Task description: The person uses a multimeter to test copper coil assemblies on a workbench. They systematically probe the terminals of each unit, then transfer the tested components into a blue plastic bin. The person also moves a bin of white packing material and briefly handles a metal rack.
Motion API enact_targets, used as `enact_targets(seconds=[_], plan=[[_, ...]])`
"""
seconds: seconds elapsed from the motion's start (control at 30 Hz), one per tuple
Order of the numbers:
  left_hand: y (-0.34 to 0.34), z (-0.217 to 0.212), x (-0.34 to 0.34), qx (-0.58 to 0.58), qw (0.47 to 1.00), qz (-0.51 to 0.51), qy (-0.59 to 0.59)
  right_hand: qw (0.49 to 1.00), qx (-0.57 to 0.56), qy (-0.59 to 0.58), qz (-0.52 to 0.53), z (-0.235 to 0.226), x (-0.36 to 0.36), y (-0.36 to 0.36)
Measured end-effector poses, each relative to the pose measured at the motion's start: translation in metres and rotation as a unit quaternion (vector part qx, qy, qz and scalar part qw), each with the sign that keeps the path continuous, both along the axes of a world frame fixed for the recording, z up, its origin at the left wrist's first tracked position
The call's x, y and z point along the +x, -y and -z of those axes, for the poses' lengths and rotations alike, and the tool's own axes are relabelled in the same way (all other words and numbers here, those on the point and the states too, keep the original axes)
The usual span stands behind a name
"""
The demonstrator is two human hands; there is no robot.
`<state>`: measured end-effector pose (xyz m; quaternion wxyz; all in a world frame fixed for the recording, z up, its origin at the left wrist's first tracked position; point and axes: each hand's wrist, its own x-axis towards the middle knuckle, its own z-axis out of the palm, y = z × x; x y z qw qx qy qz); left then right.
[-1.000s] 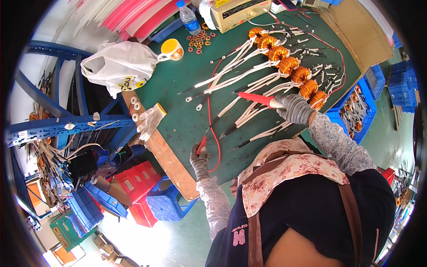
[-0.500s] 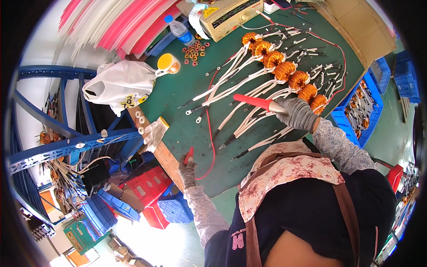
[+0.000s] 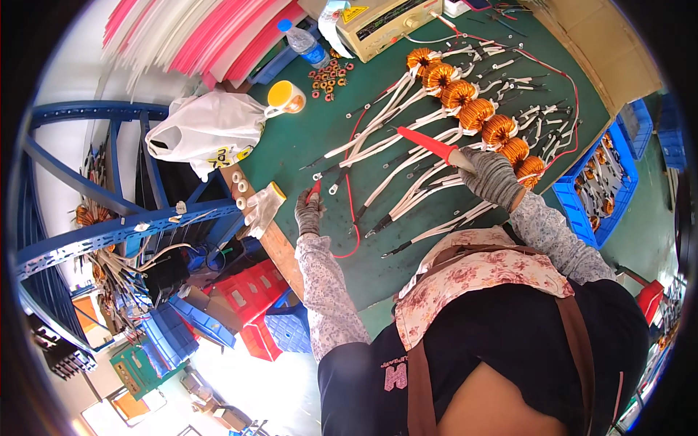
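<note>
My right hand (image 3: 490, 176), in a grey-striped glove, is closed around a red test probe (image 3: 427, 142) with a pale handle end. The probe's thin tip points left, over the white leads (image 3: 389, 123) of the copper-wound toroidal coils (image 3: 476, 114). In my gloved left hand (image 3: 309, 216), the fingers pinch a small red-sleeved clip (image 3: 315, 190). This clip is close to the ring terminals (image 3: 333, 189) at the lead ends; I cannot tell whether it touches one. A red wire (image 3: 354, 231) loops over the green table beside it. Several coils lie in a diagonal row.
A beige test instrument (image 3: 385, 25) stands at the back, with a bottle (image 3: 304, 45), small ring cores (image 3: 331, 80) and a yellow-topped mug (image 3: 285, 97) to its left. A white bag (image 3: 211, 131) sits at the left edge. Blue bins (image 3: 596, 185) holding coils stand on the right.
My left hand has moved away from me, bringing the red clip up beside the ring terminals. The probe in my right hand has shifted slightly and tilts more steeply. The whole view has shifted a little.
</note>
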<state>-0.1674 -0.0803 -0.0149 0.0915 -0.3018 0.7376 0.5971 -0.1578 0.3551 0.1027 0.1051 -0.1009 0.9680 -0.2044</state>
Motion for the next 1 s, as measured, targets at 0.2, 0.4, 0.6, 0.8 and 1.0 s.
enact_targets(seconds=[0.2,0.4,0.6,0.8,1.0], plan=[[0.007,0.011,-0.002,-0.002,1.000,0.010,0.010,0.999,-0.021,0.014,-0.024,-0.004,-0.001,-0.005],[0.006,0.013,0.003,0.003,1.000,0.001,0.027,0.998,0.001,0.055,-0.026,-0.008,-0.005,-0.003],[0.002,0.012,0.003,0.008,0.999,-0.022,0.036,0.998,-0.001,0.057,-0.029,-0.006,-0.008,-0.002],[0.008,0.012,0.000,0.004,0.999,-0.014,0.049,0.998,-0.010,0.050,-0.030,-0.002,-0.012,-0.001],[0.006,0.009,-0.002,-0.008,0.998,-0.017,0.064,0.999,-0.017,0.042,-0.029,0.001,-0.013,-0.004]])
